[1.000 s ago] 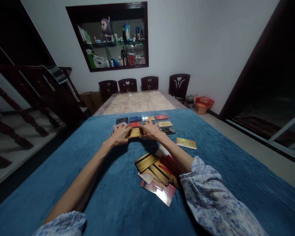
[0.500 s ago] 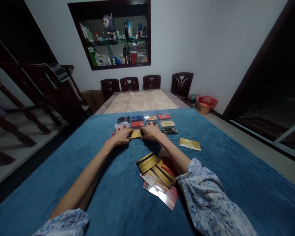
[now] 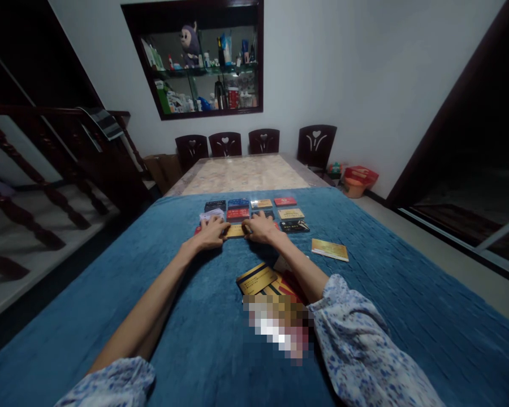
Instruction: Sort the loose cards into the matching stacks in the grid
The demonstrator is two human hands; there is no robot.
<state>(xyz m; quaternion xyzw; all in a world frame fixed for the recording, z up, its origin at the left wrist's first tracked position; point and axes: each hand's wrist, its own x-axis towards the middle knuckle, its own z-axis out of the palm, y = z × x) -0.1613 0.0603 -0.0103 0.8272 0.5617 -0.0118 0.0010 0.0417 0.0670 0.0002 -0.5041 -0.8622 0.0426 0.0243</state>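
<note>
A gold card stack (image 3: 236,231) lies flat on the blue cloth (image 3: 182,339), pinned between my two hands. My left hand (image 3: 212,232) presses its left end with curled fingers, and my right hand (image 3: 261,228) grips the right end the same way. Beyond them are rows of card stacks: a red one (image 3: 237,214), a blue one (image 3: 238,203), a pale gold one (image 3: 291,214) and a black one (image 3: 294,226). My hands partly cover some neighbouring stacks. Nearer me, under my right forearm, a loose gold card (image 3: 257,279) tops a spread pile whose lower part is pixelated.
Right of the pile lies a separate gold card bundle (image 3: 330,250). Past the cloth, the marble tabletop (image 3: 250,172) reaches toward dark wooden chairs (image 3: 316,147). A stair railing (image 3: 38,195) stands at left; an orange bucket (image 3: 355,187) is on the floor at right.
The whole view has shifted slightly, with things appearing a little farther right. Both hands stay on the gold card stack, which shows no clear movement.
</note>
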